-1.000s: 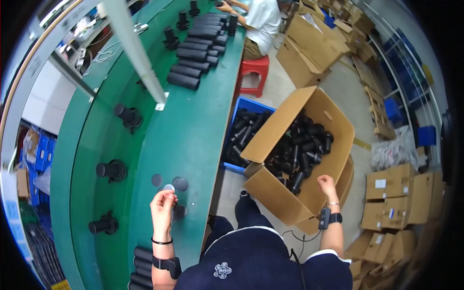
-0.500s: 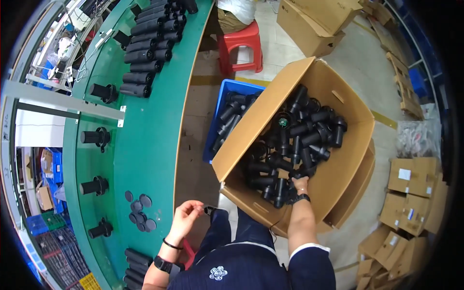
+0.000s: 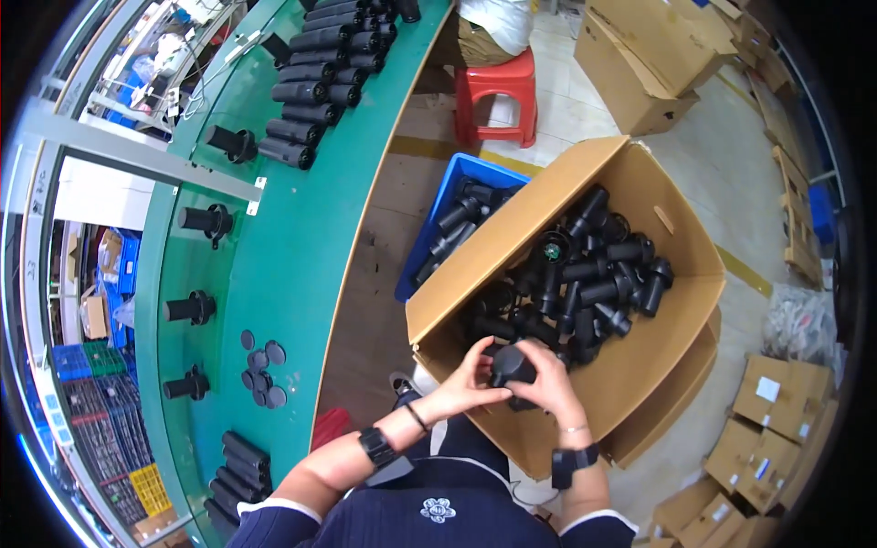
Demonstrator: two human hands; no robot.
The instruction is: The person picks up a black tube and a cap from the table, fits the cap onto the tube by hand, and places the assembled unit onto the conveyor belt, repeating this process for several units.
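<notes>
1. The left hand (image 3: 463, 384) and right hand (image 3: 552, 387) are curled partway round one black part (image 3: 512, 364), gripping it from both sides over the near end of the cardboard box (image 3: 498, 260); its underside is hidden, so I cannot tell whether anything is fitted there.
2. Many black fittings (image 3: 598, 290) lie heaped inside the box, so much seems left to handle.
3. On the green bench (image 3: 288, 247), loose dark discs (image 3: 274, 352) lie clustered, apparently unused.
4. Farther along, black tubes (image 3: 300, 92) lie in rows, seemingly a portion already laid out.
</notes>
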